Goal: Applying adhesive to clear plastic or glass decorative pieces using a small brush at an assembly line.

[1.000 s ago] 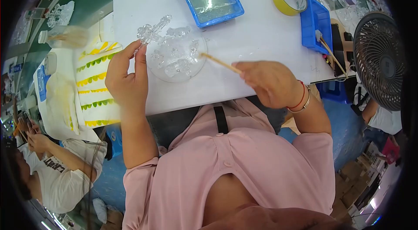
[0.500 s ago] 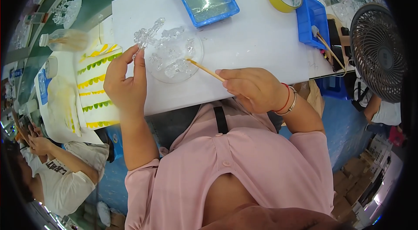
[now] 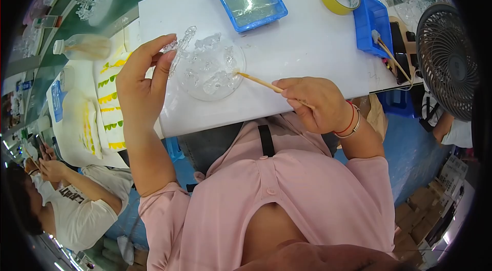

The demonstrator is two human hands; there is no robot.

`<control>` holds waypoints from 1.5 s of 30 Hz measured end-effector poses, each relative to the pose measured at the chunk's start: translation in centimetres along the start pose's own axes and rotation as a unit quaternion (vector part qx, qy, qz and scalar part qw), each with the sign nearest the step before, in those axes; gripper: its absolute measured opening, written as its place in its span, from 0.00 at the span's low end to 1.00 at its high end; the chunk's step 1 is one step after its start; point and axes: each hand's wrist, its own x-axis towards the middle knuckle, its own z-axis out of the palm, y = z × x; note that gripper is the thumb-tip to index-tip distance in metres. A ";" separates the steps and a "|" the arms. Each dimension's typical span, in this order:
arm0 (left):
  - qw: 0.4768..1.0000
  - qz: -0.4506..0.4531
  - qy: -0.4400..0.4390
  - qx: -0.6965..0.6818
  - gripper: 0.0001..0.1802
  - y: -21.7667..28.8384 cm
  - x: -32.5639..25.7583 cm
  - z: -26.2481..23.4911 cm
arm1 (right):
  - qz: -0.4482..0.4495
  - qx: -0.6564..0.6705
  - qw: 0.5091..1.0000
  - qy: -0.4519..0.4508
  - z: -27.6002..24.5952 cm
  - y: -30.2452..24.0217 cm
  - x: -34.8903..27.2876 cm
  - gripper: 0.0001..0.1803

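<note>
Between the thumb and fingers of my left hand is a clear, knobbly plastic piece, held up at the left side of a round clear dish. Several similar clear pieces lie in the dish. My right hand grips a thin wooden-handled brush, pinched between thumb and fingers. Its far tip is at the dish's right edge; whether it touches anything there I cannot tell.
Beyond the dish stands a blue tray of clear liquid. To the right are yellow tape, a blue bin with a brush, and a black fan. A bottle and painted strips lie left. Another person sits lower left.
The clear piece in my left hand has turned and its fingers have shifted on it. My right hand and the brush have moved slightly right, the tip drawing back to the dish's edge.
</note>
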 end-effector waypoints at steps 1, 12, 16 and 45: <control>1.000 0.009 0.013 0.003 0.09 0.1 0.0 0.1 | 0.002 0.000 1.000 0.011 0.0 0.1 0.0 0.12; 0.995 -0.025 0.076 0.056 0.11 0.2 -2.3 0.0 | -0.028 -0.029 0.999 -0.022 0.2 0.2 1.0 0.13; 0.997 -0.037 0.066 0.008 0.11 0.1 -2.1 -0.1 | -0.058 -0.035 0.996 -0.053 0.4 -0.8 0.8 0.13; 0.984 -0.126 0.098 -0.076 0.14 0.5 -4.4 1.1 | -0.069 -0.082 0.993 -0.050 0.1 -0.2 2.1 0.11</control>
